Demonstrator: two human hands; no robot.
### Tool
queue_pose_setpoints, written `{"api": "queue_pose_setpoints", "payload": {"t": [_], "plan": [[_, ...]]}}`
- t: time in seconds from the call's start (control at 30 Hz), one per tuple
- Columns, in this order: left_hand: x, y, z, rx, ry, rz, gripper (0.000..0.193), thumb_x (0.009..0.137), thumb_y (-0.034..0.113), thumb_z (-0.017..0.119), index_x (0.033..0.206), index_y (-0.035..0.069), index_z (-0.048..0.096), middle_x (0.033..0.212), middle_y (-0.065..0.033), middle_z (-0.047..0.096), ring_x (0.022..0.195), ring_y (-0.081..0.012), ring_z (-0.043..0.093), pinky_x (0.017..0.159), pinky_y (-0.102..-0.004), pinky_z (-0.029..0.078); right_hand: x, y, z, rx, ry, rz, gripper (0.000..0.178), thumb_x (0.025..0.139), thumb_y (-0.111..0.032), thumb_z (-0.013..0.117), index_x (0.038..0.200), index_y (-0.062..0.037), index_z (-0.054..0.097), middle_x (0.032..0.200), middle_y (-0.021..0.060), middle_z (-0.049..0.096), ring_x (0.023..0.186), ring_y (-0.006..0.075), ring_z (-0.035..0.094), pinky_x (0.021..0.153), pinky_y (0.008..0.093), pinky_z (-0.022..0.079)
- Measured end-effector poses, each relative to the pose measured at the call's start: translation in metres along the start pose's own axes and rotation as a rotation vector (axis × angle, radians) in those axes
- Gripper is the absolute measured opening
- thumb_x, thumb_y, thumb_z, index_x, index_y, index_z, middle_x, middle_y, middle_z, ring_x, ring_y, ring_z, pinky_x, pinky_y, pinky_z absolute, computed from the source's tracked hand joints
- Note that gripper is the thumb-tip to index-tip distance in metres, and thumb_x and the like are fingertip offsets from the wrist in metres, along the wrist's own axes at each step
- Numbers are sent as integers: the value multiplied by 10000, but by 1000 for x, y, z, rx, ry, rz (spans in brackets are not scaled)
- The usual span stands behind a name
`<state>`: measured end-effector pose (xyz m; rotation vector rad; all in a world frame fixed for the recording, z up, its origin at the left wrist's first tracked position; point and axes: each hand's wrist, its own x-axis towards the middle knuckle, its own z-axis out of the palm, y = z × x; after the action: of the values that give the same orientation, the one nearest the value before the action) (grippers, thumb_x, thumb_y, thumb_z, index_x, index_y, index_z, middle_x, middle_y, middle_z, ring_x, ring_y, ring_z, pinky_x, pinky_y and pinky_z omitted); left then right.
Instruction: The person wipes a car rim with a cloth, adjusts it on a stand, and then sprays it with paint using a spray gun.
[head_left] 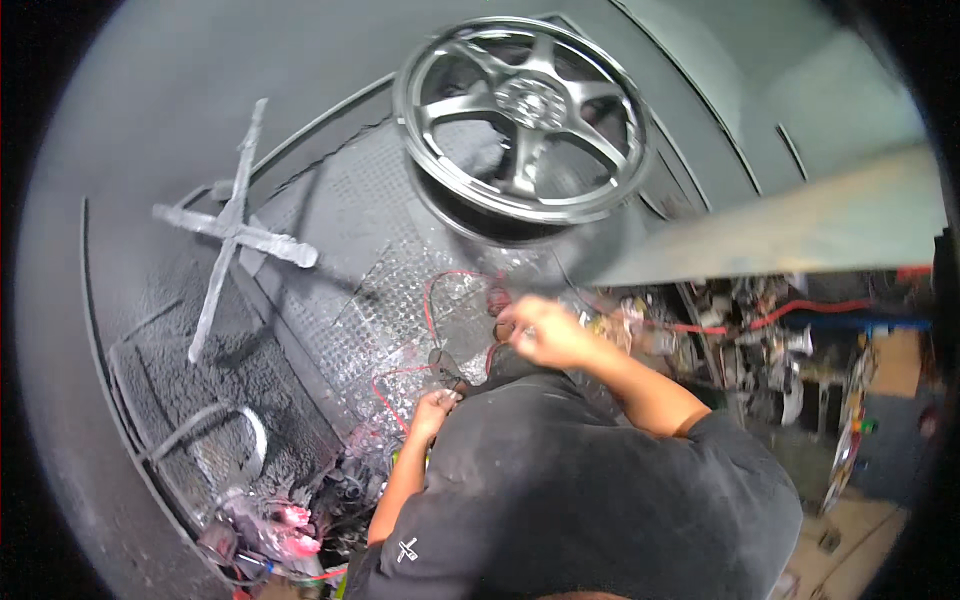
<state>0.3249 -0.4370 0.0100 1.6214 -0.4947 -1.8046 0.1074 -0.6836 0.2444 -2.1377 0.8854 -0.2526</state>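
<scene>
**Left hand (437, 410) and right hand (545, 333) apart, below a spoked wheel (530, 103)**

At lower centre, the left hand is beside the dark shirt (600, 470), fingers bent; whether it holds anything cannot be told. Higher, near mid-frame, the right hand is blurred with curled fingers, its grip equally unclear. Just beyond, a thin red hose (429, 310) loops over the floor (395, 290). Farther, the grey wheel fills upper centre; a grey-coated cross-shaped piece (231, 228) stands out at upper left.
</scene>
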Motion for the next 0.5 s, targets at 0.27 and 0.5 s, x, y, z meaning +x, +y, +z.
{"api": "queue_pose_setpoints", "payload": {"t": [0.27,0.5], "plan": [[77,-9,0,835,-149,178,342,928,344,678,1021,17,715,950,-142,741,880,-260,702,784,-376,539,-113,143,99,83,-245,343,409,836,-287,667,1163,-42,673,1038,221,717,975,388,687,845,484,538],[110,5,-37,363,269,-96,355,941,336,659,1151,49,656,1000,-105,731,829,-259,690,671,-392,544,-344,401,71,-257,-174,670,371,862,-415,626,974,-78,734,956,192,724,861,364,693,782,466,540]]}}
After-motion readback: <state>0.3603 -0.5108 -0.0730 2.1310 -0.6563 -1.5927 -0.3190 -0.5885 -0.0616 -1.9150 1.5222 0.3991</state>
